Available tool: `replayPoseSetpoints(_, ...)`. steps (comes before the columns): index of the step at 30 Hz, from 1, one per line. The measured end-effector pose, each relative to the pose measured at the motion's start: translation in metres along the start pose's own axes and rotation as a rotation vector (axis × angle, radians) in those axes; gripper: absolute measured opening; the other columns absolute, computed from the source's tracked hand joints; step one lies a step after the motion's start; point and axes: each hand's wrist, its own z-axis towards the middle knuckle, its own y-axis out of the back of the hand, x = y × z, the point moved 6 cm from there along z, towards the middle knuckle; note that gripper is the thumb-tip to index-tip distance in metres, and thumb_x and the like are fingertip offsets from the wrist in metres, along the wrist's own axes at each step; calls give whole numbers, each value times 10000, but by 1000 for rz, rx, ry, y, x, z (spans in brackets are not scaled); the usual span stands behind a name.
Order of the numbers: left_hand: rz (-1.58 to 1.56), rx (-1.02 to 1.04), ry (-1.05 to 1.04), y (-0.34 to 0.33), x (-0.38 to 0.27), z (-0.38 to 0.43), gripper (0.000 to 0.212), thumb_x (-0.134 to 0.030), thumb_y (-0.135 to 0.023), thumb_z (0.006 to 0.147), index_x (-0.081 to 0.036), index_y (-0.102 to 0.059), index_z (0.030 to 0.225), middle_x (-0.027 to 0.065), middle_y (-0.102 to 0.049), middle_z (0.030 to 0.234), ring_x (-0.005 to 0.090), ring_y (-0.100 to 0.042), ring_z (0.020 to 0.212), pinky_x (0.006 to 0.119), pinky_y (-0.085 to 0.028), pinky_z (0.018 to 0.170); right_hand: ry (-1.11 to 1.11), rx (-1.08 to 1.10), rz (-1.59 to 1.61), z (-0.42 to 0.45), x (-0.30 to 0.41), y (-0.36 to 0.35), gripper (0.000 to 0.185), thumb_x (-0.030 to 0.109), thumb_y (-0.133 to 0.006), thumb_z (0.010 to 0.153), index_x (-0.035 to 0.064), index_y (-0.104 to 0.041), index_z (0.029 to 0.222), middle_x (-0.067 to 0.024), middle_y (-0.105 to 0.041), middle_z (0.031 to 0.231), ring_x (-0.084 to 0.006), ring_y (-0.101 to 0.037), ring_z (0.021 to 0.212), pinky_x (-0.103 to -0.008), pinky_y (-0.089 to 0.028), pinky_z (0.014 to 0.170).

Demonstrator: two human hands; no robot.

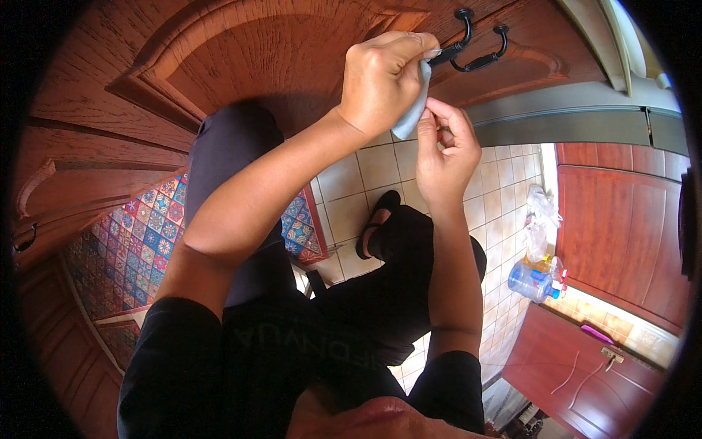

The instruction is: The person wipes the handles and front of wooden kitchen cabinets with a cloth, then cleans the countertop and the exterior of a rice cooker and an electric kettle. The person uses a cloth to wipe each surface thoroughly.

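Note:
My left hand (384, 82) is closed around the end of a black cabinet handle (466, 30), with a pale blue cloth (410, 118) bunched beneath its fingers. Part of the cloth hangs below that hand. The thumb and forefinger of my right hand (448, 145) pinch the cloth's lower side. Beside the held handle, a second black handle (485, 63) is uncovered. Both are fixed to reddish-brown wooden cabinet doors with raised panels (263, 66). My left fingers hide where cloth and handle meet.
A patterned mat (148, 241) lies left of my legs on the tiled floor (351, 181). Clear plastic bottles (532, 280) and a plastic bag (537, 219) stand at the right. A grey metal edge (559, 126) runs beside the cabinet. A red-brown door (581, 356) is at lower right.

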Motion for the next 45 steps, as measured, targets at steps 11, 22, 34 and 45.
replayPoseSetpoints(11,-24,8,-64,-2,-8,14,237,94,-652,772,-32,-765,937,133,-745,859,324,-728,759,363,-596,668,-3,-5,17,-2,-3,1,129,4,-703,904,-1,-725,1031,-66,-649,826,-127,-568,631,-247,-453,551)
replayPoseSetpoints(22,29,98,110,0,4,-5,223,110,-653,811,-11,-763,961,154,-758,913,292,-759,840,330,-603,745,-6,16,-6,-3,-2,-3,123,-2,-693,907,-5,-721,1027,-63,-641,821,-121,-564,624,-248,-443,542)
replayPoseSetpoints(34,47,72,-1,-1,-8,6,236,119,-649,793,1,-756,967,173,-748,902,322,-751,828,343,-602,745,-34,13,-23,-3,-4,-1,112,-5,-693,901,7,-720,1009,-62,-644,822,-123,-562,622,-254,-438,539)
replayPoseSetpoints(45,-5,25,127,-3,-6,7,151,70,-689,850,3,-767,961,165,-756,895,286,-758,811,326,-588,726,8,-31,9,2,1,6,119,-6,-701,903,4,-728,1019,-64,-659,836,-128,-575,646,-247,-454,561)
